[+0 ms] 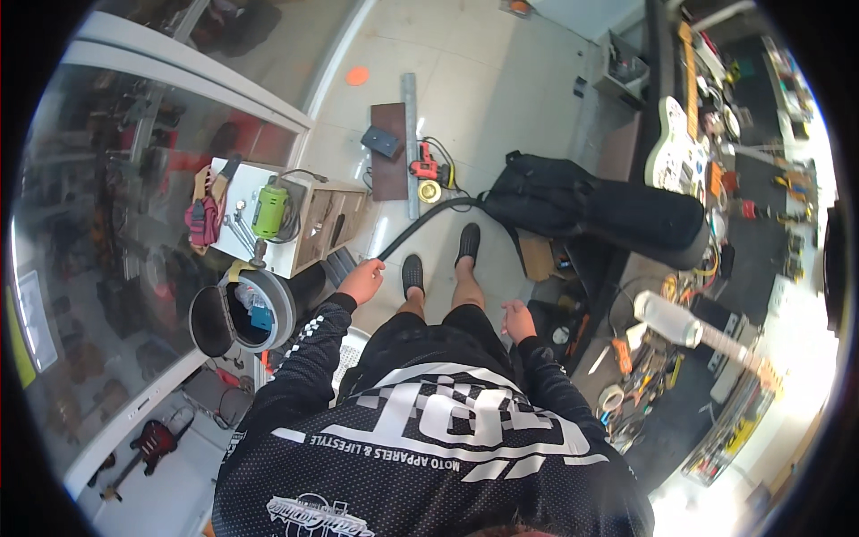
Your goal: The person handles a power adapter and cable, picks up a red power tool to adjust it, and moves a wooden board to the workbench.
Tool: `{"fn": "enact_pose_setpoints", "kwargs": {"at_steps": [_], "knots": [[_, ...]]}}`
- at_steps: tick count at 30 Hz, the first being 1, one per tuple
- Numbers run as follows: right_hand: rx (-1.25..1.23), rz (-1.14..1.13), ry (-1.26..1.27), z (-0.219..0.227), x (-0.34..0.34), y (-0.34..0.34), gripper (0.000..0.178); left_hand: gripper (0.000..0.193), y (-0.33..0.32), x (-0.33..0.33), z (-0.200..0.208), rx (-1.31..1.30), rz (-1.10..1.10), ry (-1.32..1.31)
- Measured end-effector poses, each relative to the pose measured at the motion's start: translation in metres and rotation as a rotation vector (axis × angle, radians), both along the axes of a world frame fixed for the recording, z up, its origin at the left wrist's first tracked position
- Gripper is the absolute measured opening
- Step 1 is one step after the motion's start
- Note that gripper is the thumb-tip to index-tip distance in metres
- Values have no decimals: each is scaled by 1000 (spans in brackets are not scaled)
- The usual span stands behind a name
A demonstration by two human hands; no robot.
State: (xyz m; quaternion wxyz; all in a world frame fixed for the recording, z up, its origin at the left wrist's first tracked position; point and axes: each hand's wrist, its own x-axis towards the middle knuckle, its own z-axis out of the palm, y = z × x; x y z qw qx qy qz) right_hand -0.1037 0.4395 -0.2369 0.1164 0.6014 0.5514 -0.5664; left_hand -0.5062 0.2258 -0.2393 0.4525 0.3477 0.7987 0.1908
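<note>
Over pale tiled floor (483,98), left hand (362,281) forward around a black strap (404,234), right hand (517,320) half-open.

Left grip (362,281) holding strap (420,219) of black bag (582,206); right grip (517,320) half-curled.

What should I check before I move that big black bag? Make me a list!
1. Left hand has hold of the strap: ok, the fingers are closed on it.
2. Right hand is off the bag: ok, there is a gap between them.
3. Both feet have shoes on: ok.
4. Floor ahead is free of things to trip on: not ok, a red power tool and a long metal bar lie there.
5. Bag is fully zipped: cannot tell, the zip does not show clearly.
</note>
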Motion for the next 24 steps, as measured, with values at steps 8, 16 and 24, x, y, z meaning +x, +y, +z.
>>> {"fn": "enact_pose_setpoints", "kwargs": {"at_steps": [8,16,24], "knots": [[75,477,-4,-144,-17,119,29,28,-35,16,32,-64,217,75],[-83,524,28,-65,-115,181,20,31,-40,47,47,-299,466,-176],[30,1119,-18,-130,-93,202,29,30,-4,46,32,-203,424,-106]]}}
